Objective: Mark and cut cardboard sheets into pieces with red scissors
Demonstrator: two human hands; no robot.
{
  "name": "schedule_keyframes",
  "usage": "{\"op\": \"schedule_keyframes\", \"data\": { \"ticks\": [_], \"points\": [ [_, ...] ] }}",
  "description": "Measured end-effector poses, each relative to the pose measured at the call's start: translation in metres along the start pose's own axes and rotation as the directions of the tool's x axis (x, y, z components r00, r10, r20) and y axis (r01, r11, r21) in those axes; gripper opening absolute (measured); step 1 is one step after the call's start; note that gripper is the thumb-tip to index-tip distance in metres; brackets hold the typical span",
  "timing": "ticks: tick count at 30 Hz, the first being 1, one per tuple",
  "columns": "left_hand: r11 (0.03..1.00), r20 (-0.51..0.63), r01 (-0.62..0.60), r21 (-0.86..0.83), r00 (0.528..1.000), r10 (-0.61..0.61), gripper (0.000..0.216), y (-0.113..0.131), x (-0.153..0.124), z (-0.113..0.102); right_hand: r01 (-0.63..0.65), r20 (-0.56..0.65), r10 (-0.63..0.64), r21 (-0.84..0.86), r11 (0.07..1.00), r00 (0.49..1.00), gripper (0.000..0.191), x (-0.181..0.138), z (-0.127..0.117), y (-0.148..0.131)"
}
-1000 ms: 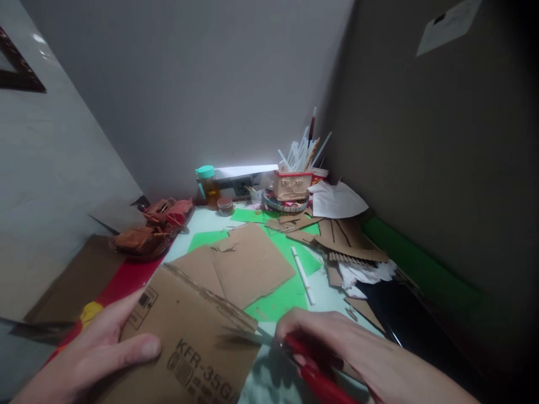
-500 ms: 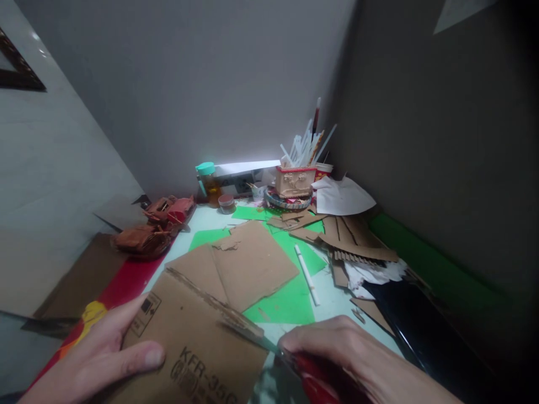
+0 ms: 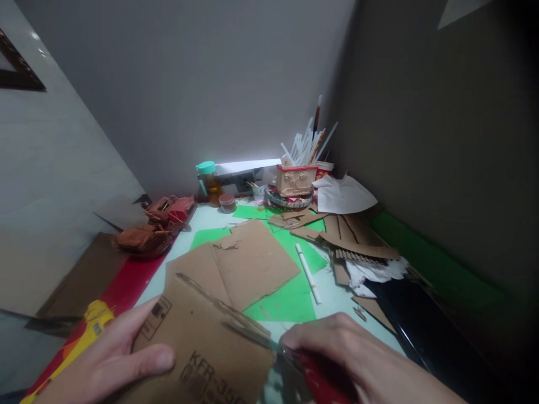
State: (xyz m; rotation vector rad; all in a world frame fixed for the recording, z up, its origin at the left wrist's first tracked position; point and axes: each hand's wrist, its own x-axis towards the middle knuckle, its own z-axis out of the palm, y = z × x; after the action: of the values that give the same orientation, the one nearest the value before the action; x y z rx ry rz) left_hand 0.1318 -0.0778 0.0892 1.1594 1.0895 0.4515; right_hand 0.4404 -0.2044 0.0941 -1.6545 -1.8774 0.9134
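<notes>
My left hand (image 3: 122,356) grips a piece of brown cardboard (image 3: 210,350) printed with black letters, its thumb lying on top and its other fingers hidden behind. My right hand (image 3: 341,348) is closed round red-handled scissors (image 3: 324,379). Their metal blades meet the cardboard near its upper right edge, where a narrow strip runs along the cut. Part of the handle is hidden by my fingers. Just beyond, another brown cardboard sheet (image 3: 256,264) with a fold and a torn patch lies on green paper (image 3: 286,306).
Right of the sheet lies a white stick (image 3: 308,274). Cardboard scraps (image 3: 357,238) and a shiny black object (image 3: 416,314) fill the right side. At the back stand a decorated box (image 3: 297,180) of white sticks and a turquoise-lidded bottle (image 3: 208,182). Reddish-brown models (image 3: 145,238) sit at left.
The held cardboard and my left hand have shifted slightly right and down. The scissors' blades have changed position a little along the cardboard's edge. More of a yellow object shows behind my left hand.
</notes>
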Motion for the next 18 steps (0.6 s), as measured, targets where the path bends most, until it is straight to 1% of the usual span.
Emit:
{"op": "schedule_keyframes", "data": {
  "ticks": [4,8,10,13,18],
  "points": [
    [1.000,-0.008,-0.015,-0.006,1.000,0.015,0.071,0.003,0.000,0.011,-0.073,0.002,0.073,-0.018,0.997,0.997,0.029,0.006,0.001,-0.006],
    [1.000,-0.034,0.002,0.031,0.999,-0.001,0.076,-0.002,0.001,0.009,-0.111,-0.015,0.110,-0.033,0.993,0.994,0.023,0.006,0.005,-0.008],
    [0.999,-0.046,0.020,0.025,0.999,-0.019,0.078,-0.004,0.000,0.006,-0.105,-0.029,0.104,-0.035,0.994,0.994,0.019,0.005,0.007,-0.009],
    [0.999,-0.036,0.041,-0.001,0.999,-0.041,0.075,-0.005,-0.001,0.005,-0.077,-0.061,0.075,-0.031,0.997,0.995,0.016,0.004,0.007,-0.009],
    [0.998,0.008,0.003,0.062,1.000,-0.003,0.060,0.001,0.001,0.010,-0.050,-0.047,0.050,0.007,0.999,0.998,0.010,0.007,0.006,-0.013]
  ]
}}
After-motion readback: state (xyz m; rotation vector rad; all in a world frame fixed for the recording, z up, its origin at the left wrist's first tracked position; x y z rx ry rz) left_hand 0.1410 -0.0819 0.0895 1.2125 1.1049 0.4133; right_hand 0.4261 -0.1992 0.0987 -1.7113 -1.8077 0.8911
